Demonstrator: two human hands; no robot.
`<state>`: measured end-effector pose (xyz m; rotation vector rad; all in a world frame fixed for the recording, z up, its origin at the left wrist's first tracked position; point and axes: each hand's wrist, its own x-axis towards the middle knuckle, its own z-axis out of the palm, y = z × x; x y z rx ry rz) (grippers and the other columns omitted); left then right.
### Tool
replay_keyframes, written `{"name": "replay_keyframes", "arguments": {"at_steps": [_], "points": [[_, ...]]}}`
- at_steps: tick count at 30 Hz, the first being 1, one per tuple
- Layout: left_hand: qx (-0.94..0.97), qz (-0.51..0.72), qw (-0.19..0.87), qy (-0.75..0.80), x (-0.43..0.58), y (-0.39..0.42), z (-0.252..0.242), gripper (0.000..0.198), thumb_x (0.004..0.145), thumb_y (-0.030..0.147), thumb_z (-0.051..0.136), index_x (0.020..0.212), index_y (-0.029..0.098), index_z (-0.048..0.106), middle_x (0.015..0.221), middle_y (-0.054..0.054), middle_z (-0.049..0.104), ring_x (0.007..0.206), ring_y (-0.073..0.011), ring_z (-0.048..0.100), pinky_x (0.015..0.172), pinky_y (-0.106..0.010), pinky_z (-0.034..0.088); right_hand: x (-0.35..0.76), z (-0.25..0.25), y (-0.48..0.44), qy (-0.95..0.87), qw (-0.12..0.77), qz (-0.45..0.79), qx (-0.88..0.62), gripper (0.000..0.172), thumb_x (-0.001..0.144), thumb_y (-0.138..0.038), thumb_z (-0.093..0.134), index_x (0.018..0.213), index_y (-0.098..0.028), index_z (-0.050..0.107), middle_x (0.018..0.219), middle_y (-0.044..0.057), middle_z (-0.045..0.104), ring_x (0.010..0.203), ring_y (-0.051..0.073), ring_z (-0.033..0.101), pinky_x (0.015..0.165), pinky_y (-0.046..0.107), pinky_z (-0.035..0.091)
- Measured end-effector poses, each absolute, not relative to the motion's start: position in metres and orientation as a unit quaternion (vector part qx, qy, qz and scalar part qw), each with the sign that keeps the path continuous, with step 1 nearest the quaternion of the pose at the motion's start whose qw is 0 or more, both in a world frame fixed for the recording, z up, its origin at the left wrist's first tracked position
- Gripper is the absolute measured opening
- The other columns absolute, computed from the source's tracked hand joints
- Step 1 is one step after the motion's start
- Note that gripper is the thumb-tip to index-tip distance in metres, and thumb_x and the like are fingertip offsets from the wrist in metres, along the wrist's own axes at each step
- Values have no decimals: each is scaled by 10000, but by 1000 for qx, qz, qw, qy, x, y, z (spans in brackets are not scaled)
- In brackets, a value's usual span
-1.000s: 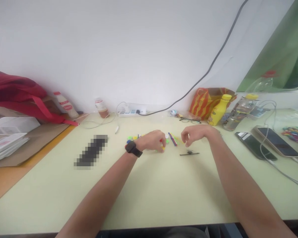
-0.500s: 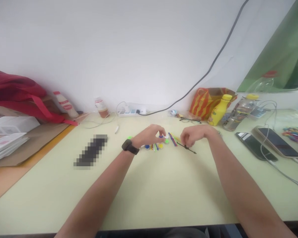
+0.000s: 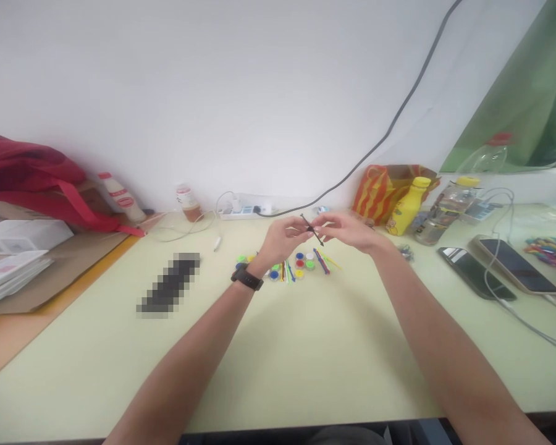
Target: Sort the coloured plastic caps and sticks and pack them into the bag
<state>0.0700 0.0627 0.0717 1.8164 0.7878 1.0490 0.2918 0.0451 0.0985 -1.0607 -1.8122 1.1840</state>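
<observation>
My left hand [image 3: 282, 242], with a black watch [image 3: 247, 277] on its wrist, is raised over the middle of the table, fingers pinched at the dark middle of a thin black arrow-tipped stick [image 3: 321, 241]. From the other side my right hand [image 3: 349, 232] pinches the same stick with thumb and fingertips. The stick slants down to the right between the hands. Below lie several round coloured discs, among them a red disc [image 3: 299, 263] and a yellow disc [image 3: 299, 274]. Thin coloured arrow-shaped sticks [image 3: 322, 262] lie beside them. My left hand and wrist hide part of the pile.
On the right are a yellow bottle [image 3: 408, 207], a clear bottle [image 3: 445, 213], a striped bag [image 3: 373, 194] and two phones with cables. A power strip [image 3: 243, 211] stands by the wall. A blurred dark object [image 3: 169, 285] and a red bag [image 3: 32, 173] are on the left.
My right hand has lifted the black stick off the tabletop and moved it left. My left hand has risen from above the discs to meet it, and both now touch the stick.
</observation>
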Motion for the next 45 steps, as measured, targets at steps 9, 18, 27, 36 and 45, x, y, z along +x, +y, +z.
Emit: {"name": "replay_keyframes", "arguments": {"at_steps": [9, 18, 27, 36, 45], "points": [[784, 430, 337, 295, 71, 64, 69, 380, 840, 499, 796, 1014, 165, 750, 1116, -111, 742, 836, -197, 763, 771, -322, 648, 284, 88, 53, -663, 365, 514, -404, 224, 814, -197, 677, 1037, -191, 658, 882, 57, 730, 810, 175, 662, 782, 322, 538], [804, 401, 356, 257, 73, 51, 74, 265, 902, 411, 731, 975, 157, 713, 934, -71, 774, 834, -183, 743, 787, -307, 614, 277, 92, 45, -687, 330, 491, -421, 28, 811, -205, 581, 819, -208, 555, 671, -36, 509, 615, 115, 457, 580, 237, 378], [896, 198, 338, 210, 78, 43, 60, 103, 761, 230, 818, 833, 192, 754, 897, -41, 771, 825, -194, 707, 733, -291, 529, 316, 71, 63, -719, 87, 250, -643, 254, 825, -173, 610, 1071, -166, 676, 864, 53, 698, 746, 177, 622, 638, 262, 432], [932, 118, 239, 245, 71, 52, 43, 169, 678, 304, 898, 792, 245, 789, 890, -48, 702, 932, -259, 640, 750, -337, 478, 302, 39, 78, -722, 39, 210, -658, 433, 832, -453, 759, 1131, -151, 674, 1201, 155, 723, 1011, 256, 679, 738, 281, 476], [936, 169, 176, 252, 65, 59, 46, 531, 741, 417, 869, 1239, 305, 721, 1193, -66, 675, 1050, -288, 571, 901, -383, 465, 284, 37, 73, -731, 39, 238, -638, 330, 763, -271, 800, 1056, -174, 682, 1115, 120, 751, 922, 229, 715, 657, 255, 476]]}}
